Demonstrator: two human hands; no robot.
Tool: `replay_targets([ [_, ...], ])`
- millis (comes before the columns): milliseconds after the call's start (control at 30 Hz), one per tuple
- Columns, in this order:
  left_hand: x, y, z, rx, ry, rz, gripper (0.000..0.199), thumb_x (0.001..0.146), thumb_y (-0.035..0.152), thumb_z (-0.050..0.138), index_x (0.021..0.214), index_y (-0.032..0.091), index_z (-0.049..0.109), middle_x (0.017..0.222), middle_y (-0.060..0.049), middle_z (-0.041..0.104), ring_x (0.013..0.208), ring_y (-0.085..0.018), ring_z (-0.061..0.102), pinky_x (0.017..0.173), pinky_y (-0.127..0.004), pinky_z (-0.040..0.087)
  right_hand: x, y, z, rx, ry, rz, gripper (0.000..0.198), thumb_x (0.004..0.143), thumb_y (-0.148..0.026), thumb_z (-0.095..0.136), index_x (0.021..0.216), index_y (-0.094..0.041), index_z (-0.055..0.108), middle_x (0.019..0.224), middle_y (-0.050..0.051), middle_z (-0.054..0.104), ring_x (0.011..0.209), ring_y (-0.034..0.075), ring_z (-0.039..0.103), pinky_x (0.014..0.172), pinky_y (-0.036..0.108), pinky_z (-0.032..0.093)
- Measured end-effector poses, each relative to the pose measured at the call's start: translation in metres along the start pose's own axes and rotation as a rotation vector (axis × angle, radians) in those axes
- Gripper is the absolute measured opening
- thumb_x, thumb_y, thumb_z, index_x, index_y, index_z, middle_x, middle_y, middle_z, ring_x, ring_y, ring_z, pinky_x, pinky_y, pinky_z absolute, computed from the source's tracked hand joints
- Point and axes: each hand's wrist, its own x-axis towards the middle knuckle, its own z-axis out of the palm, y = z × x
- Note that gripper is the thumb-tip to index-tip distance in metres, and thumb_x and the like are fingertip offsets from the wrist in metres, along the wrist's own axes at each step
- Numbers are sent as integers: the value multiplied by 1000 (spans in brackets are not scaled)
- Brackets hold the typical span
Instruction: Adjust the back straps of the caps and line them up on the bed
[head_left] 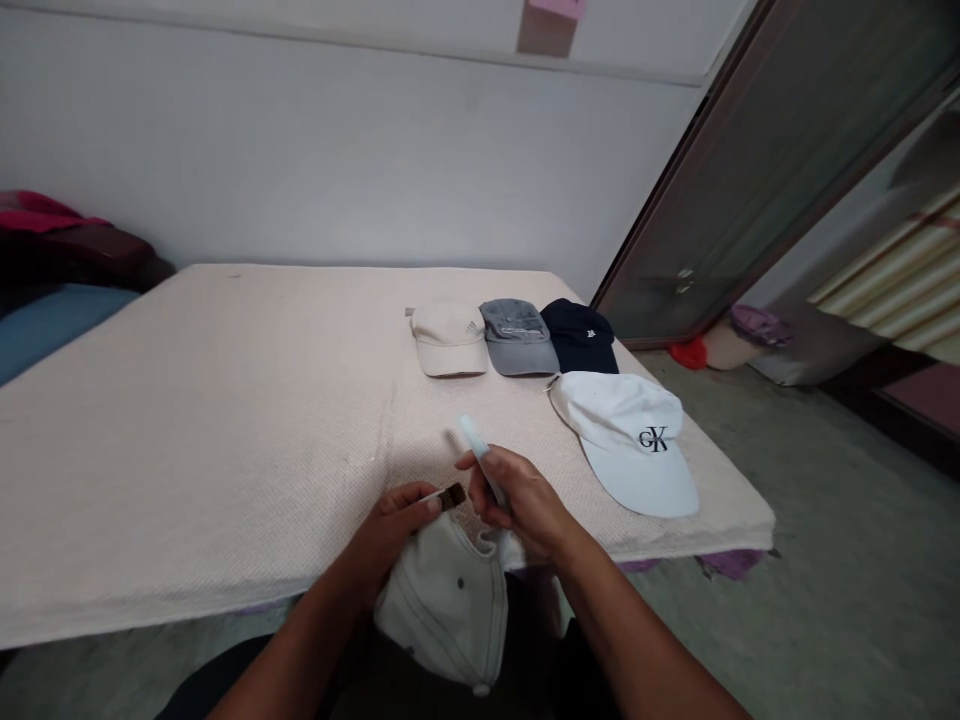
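My left hand (394,535) grips a pale grey cap (450,600) at its back, near a small dark buckle (452,496) on the strap. My right hand (517,505) pinches the cap's light strap (474,440), which sticks up and away from me. The cap hangs at the near edge of a cream-covered mattress (225,430). On the mattress lie a white cap with dark letters (630,440), a cream cap (448,338), a grey cap (517,335) and a navy cap (579,335).
A white wall rises behind the mattress. Dark red and blue bedding (52,270) is piled at the left. A glass sliding door (750,180) stands at the right, with a red item (688,352) and a purple item (759,325) on the grey floor.
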Motion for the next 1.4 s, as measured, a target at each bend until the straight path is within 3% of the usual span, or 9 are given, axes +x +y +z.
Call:
replay_targets([
  [133, -2, 5, -3, -56, -3, 50, 21, 73, 31, 71, 85, 14, 68, 73, -5, 69, 63, -17, 62, 60, -27, 46, -2, -8, -13, 56, 64, -38, 28, 82, -38, 60, 92, -12, 66, 68, 2, 59, 51, 9, 49, 49, 23, 34],
  [333, 0, 4, -6, -101, -32, 62, 22, 72, 27, 71, 89, 14, 69, 77, -7, 70, 65, -18, 64, 64, -29, 48, -3, -14, -14, 101, 29, 26, 25, 84, -37, 57, 97, -16, 60, 52, -6, 47, 37, 4, 26, 40, 20, 19],
  [433, 2, -1, -7, -98, -40, 49, 20, 73, 27, 71, 88, 14, 68, 74, -6, 70, 61, -16, 63, 61, -27, 47, -2, -8, -9, 57, 42, 70, 26, 83, -41, 59, 92, -17, 59, 54, -5, 50, 37, 4, 29, 38, 19, 17],
  [633, 1, -1, 2, -52, -30, 26, 20, 70, 26, 73, 85, 14, 67, 72, -4, 69, 60, -14, 61, 59, -25, 45, 1, 10, 3, -32, -61, 84, 22, 77, -36, 67, 79, -17, 57, 56, -5, 50, 43, 5, 36, 40, 19, 23],
  [833, -3, 5, 9, 68, 19, -27, 20, 72, 32, 73, 81, 16, 66, 65, -1, 65, 54, -12, 56, 54, -23, 40, 4, 14, 7, -207, -20, 66, 23, 72, -34, 69, 70, -18, 53, 53, -5, 49, 46, 7, 39, 44, 20, 28],
  [1133, -3, 0, 0, 125, -101, 96, 18, 79, 32, 67, 87, 16, 66, 74, -2, 65, 67, -14, 58, 63, -24, 44, 6, 18, 10, -310, 0, 47, 18, 78, -31, 62, 72, -18, 52, 56, -5, 50, 47, 7, 38, 45, 20, 28],
  [1300, -2, -2, 3, 56, -96, 68, 16, 81, 30, 65, 86, 15, 66, 74, -4, 67, 66, -14, 60, 64, -25, 45, 6, 14, 8, -212, -46, 21, 29, 86, -40, 54, 70, -17, 54, 55, -4, 49, 44, 6, 38, 45, 21, 28],
  [1400, -3, -1, 2, 9, -78, 41, 15, 80, 28, 65, 87, 15, 67, 73, -4, 67, 64, -14, 60, 63, -25, 45, 5, 8, 0, -137, 3, -16, 26, 85, -35, 56, 70, -14, 58, 60, -1, 53, 49, 7, 44, 49, 22, 32],
])
